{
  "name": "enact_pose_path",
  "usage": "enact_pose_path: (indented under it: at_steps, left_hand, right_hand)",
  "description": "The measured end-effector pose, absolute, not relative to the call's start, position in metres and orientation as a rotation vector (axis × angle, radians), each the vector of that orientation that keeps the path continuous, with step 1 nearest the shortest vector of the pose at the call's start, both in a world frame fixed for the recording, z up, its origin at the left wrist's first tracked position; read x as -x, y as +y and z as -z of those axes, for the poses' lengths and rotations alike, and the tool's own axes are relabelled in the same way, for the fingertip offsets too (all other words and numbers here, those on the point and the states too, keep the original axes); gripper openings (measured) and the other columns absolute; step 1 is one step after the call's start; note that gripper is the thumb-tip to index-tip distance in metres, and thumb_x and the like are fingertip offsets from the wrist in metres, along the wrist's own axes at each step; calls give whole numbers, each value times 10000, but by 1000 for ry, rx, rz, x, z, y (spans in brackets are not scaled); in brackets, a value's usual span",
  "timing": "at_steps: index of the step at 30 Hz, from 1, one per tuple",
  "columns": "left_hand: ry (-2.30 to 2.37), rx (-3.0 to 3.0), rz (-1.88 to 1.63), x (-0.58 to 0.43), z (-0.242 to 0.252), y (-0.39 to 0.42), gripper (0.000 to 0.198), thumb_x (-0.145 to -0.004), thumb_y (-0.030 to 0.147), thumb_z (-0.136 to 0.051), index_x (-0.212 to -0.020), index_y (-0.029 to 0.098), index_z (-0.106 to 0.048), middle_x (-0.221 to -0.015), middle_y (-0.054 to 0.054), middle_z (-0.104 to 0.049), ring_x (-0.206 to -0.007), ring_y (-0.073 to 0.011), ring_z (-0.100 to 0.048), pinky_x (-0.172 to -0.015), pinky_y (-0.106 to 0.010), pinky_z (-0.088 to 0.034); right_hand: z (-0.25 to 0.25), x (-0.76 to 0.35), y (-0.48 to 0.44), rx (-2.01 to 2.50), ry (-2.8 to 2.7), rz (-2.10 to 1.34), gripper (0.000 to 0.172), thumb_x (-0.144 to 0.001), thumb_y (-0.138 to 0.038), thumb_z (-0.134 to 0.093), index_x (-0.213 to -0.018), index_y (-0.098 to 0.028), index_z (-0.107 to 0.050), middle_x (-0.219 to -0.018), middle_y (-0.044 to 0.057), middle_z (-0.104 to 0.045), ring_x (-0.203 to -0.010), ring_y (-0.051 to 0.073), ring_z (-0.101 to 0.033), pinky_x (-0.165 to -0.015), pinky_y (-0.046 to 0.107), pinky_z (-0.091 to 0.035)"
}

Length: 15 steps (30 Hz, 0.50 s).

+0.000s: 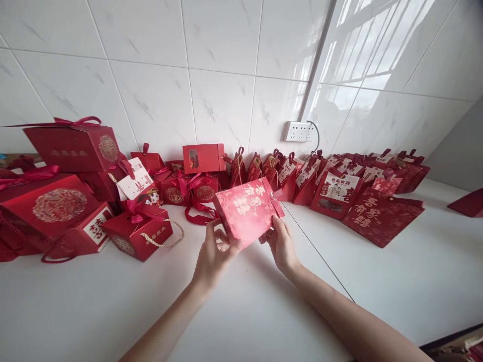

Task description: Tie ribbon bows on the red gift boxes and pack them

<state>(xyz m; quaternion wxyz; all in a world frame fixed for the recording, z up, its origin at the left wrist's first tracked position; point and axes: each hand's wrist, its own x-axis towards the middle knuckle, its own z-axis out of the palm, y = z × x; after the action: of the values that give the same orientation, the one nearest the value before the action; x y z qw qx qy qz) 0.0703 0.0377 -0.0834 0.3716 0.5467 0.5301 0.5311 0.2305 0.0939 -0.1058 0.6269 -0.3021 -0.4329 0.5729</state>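
Observation:
Both my hands hold a flat red gift bag (247, 208) with gold characters, lifted a little above the white counter (241, 301). My left hand (211, 254) pinches its lower left edge, fingers closed on it. My right hand (281, 244) grips its lower right corner. The bag is tilted, its printed face toward me. A similar flat red bag (381, 216) lies on the counter to the right.
Red gift boxes with ribbons (68, 201) are stacked at the left. A row of small red bags (302, 176) lines the tiled wall (211, 75). A white power socket (299, 131) sits on the wall. Another red piece (468, 203) lies at the far right.

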Motion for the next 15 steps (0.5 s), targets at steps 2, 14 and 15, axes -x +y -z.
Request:
enact_pose_path:
  at_steps: [2,14,15]
  left_hand:
    - [1352,-1409,-1378,-69,85,38,674,-684,672,-608,-1155,235,-405,-830,-12,-570,-811,-227,-621,-784,-403,-498]
    - [1278,-1451,-1208,-74,91,38,636,-695,635,-562,-1168,245,-390,-811,25,-558,-533,-126,-489,-495,-260,-349]
    - [1256,-1418,-1201,-75,91,38,619,-692,631,-555,-1142,237,-398,-809,27,-559,-509,-112,-468,-485,-257,-348]
  right_hand:
    - [107,-229,95,666,-981,-1340,394,-818,-523,-608,-640,-196,-478,-562,-49,-467,-484,92,-427,-487,240,-364]
    - [96,-252,79,944,-1132,-1259,483,-794,-654,-523,-665,-200,-424,-578,-55,-459,-482,75,-432,-505,227,-409]
    - [93,-259,76,1003,-1188,-1278,508,-787,-687,-502,-672,-198,-432,-581,-49,-484,-477,76,-453,-512,231,-424]
